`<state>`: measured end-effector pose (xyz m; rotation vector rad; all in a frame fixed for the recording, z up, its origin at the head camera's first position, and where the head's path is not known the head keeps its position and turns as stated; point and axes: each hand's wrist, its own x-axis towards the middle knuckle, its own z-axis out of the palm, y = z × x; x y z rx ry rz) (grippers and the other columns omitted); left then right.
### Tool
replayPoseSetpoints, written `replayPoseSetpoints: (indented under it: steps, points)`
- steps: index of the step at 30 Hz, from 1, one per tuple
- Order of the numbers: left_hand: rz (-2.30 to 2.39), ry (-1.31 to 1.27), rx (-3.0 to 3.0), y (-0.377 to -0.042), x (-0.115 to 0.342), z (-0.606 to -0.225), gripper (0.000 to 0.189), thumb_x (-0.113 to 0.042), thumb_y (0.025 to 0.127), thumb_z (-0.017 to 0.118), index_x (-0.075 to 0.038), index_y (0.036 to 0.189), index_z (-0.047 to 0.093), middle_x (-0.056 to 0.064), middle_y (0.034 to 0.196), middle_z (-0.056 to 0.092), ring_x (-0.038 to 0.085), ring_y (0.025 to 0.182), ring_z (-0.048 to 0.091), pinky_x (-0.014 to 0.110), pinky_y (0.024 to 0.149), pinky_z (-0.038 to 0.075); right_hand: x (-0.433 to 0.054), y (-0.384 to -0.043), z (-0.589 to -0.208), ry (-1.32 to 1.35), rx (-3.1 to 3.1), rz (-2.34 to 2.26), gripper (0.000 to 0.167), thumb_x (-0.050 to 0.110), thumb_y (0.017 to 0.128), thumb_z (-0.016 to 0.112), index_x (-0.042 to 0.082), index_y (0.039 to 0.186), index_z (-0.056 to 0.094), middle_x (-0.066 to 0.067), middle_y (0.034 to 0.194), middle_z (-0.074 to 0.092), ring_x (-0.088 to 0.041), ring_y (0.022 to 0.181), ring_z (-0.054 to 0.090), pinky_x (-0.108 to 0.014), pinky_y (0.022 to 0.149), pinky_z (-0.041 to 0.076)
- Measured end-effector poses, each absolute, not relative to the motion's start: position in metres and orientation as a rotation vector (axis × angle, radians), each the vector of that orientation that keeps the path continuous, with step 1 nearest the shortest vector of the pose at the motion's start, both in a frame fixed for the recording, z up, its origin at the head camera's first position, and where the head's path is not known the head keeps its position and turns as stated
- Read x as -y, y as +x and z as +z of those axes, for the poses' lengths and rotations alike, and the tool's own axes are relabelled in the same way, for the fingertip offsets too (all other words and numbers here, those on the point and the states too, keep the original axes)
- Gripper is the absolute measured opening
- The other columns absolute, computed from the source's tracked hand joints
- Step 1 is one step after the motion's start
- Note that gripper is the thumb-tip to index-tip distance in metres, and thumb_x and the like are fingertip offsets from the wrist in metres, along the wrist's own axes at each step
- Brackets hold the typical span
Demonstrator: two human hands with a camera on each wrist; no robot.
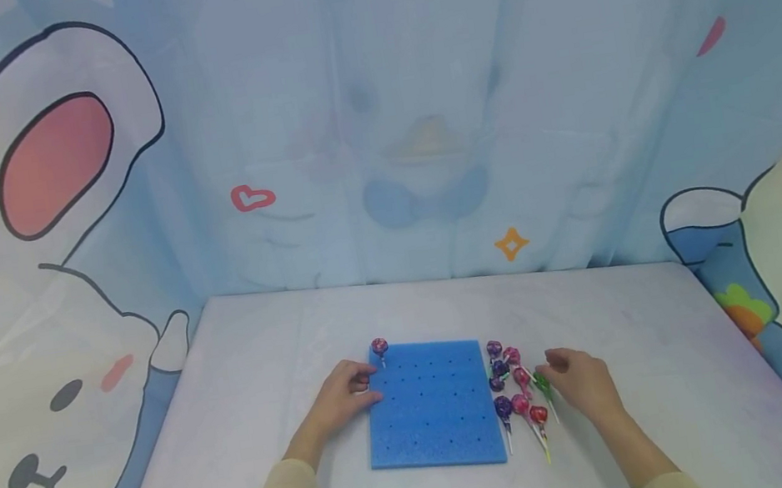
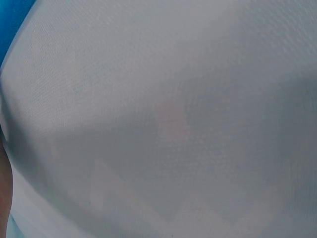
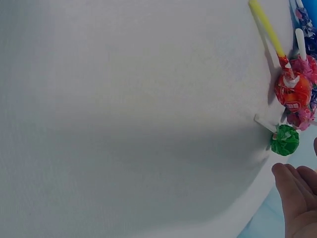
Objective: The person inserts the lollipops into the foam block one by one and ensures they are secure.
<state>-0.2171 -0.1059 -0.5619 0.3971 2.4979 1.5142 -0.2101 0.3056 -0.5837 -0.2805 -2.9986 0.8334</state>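
Observation:
A blue foam board (image 1: 430,407) with rows of small holes lies on the table. At its left edge rests my left hand (image 1: 341,395), thumb and forefinger spread apart against the board. One wrapped lollipop (image 1: 379,347) stands upright at the board's far left corner. My right hand (image 1: 582,384) hovers by a green lollipop (image 3: 285,140), fingers loosely bent; a gap between them shows in the right wrist view. Beside the board's right edge lie several purple, pink and red lollipops, among them a red lollipop (image 3: 293,91) with a yellow stick. The left wrist view shows mostly tablecloth.
A pale cloth covers the table (image 1: 283,336). Behind it hangs a light blue curtain (image 1: 410,64) with cartoon prints, and its folds continue along both sides. Lollipop sticks point toward the table's near side.

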Motion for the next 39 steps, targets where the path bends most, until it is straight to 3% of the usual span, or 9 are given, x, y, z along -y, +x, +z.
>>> replayPoseSetpoints:
  steps: [7, 27, 39]
  points:
    - [1.511, 0.412, -2.503, -0.218, 0.107, -0.565, 0.042, -0.021, 0.088, 0.073, -0.006, 0.125, 0.06, 0.008, 0.12, 0.055, 0.025, 0.113, 0.059, 0.037, 0.098, 0.05, -0.274, -0.186, -0.532, -0.33, 3.062, 0.868, 0.044, 0.018, 0.093, 0.067, -0.01, 0.125, 0.057, -0.03, 0.122, 0.059, -0.045, 0.113, 0.056, -0.051, 0.087, 0.054]
    - [1.503, 0.406, -2.509, -0.219, 0.107, -0.567, 0.042, -0.02, 0.089, 0.073, -0.006, 0.126, 0.059, 0.007, 0.12, 0.054, 0.025, 0.113, 0.058, 0.038, 0.098, 0.05, -0.267, -0.184, -0.541, -0.206, 3.131, 0.615, 0.04, 0.007, 0.09, 0.067, -0.015, 0.121, 0.056, -0.032, 0.118, 0.06, -0.047, 0.111, 0.056, -0.055, 0.093, 0.05]
    - [1.51, 0.431, -2.516, -0.218, 0.107, -0.567, 0.042, -0.021, 0.089, 0.073, -0.006, 0.126, 0.059, 0.007, 0.119, 0.054, 0.023, 0.111, 0.058, 0.036, 0.098, 0.051, -0.258, -0.18, -0.537, -0.173, 3.151, 0.476, 0.032, 0.005, 0.09, 0.067, -0.013, 0.116, 0.06, -0.03, 0.111, 0.064, -0.045, 0.105, 0.061, -0.055, 0.088, 0.052]
